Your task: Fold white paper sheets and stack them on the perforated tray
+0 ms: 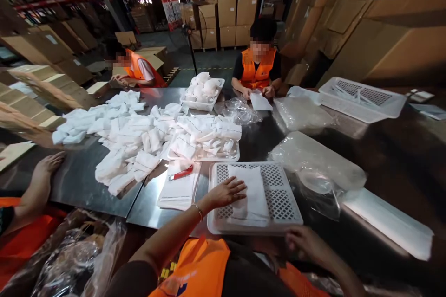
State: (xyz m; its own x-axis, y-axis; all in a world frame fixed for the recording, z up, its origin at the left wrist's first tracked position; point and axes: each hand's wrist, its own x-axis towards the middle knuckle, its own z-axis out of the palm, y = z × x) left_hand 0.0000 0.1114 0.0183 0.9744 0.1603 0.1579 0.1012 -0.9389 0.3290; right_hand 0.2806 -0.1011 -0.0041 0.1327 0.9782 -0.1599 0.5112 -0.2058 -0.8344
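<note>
Our left hand (228, 193), fingers loose, is partly hiding a white rectangular sheet (255, 195). Our right hand (304, 238) is appearing blurred beside the white latticed plastic tray (284, 197); we cannot tell its grip.

Head camera: I look forward and down across the table (76, 176)
Near: wearer's orange vest (195, 269)
Far: stacked boxes (227, 11)

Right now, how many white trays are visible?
4: near tray under the left hand, middle tray under the packets, back tray holding bundles, far-right tray; others may be stacked underneath.
</note>
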